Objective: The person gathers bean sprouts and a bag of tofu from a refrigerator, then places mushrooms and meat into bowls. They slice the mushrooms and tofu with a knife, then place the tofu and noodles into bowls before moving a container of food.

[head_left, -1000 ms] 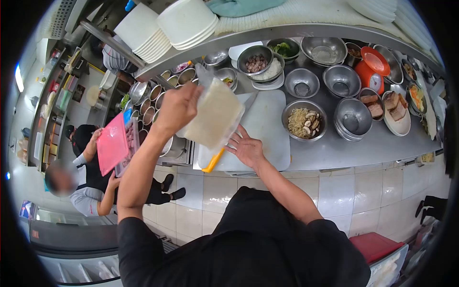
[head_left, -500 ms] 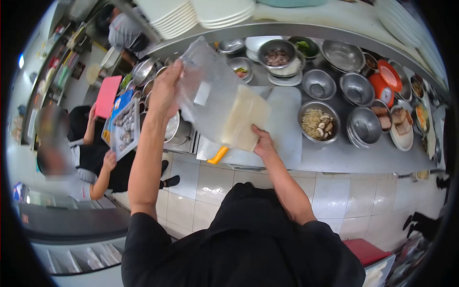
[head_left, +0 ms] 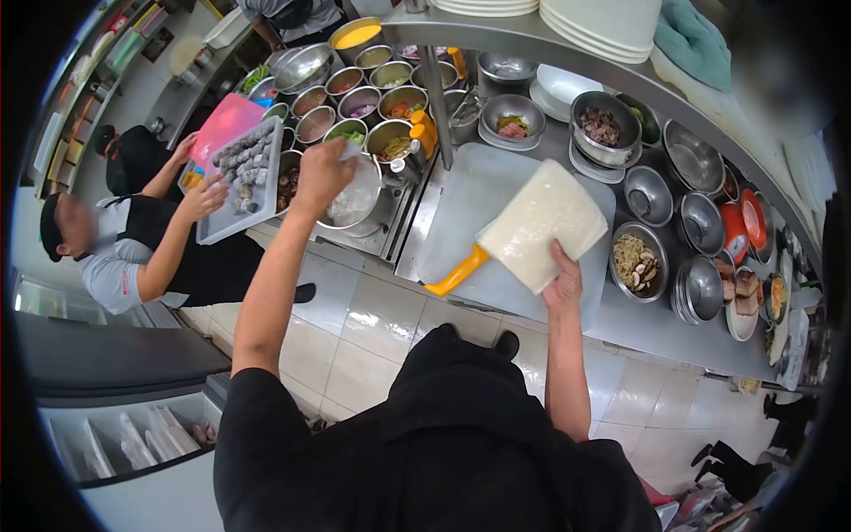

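Note:
My right hand (head_left: 564, 282) grips the near corner of a stack of square pale dough wrappers (head_left: 545, 222), thumb on top. The stack is over the white cutting board (head_left: 452, 208) and looks glossy. A yellow-handled knife (head_left: 456, 272) sticks out from its left side, the blade hidden. My left hand (head_left: 324, 177) is raised to the left with fingers closed around a crumpled clear plastic bag (head_left: 351, 151), mostly hidden by the fingers. Behind and below that hand is a metal pot (head_left: 377, 208) with whitish, translucent contents.
A co-worker (head_left: 146, 230) at left holds a tray of grey pieces (head_left: 244, 177) and a pink board (head_left: 226, 124). Several metal ingredient tubs stand behind the pot. Bowls, including one of sprouts and mushrooms (head_left: 638, 262), line the right counter. A steel shelf (head_left: 496, 34) overhangs the back.
The clear bag no longer covers the wrappers; my left hand has pulled it away leftward and it is bunched up. My right hand has moved right with the stack. The view has shifted.

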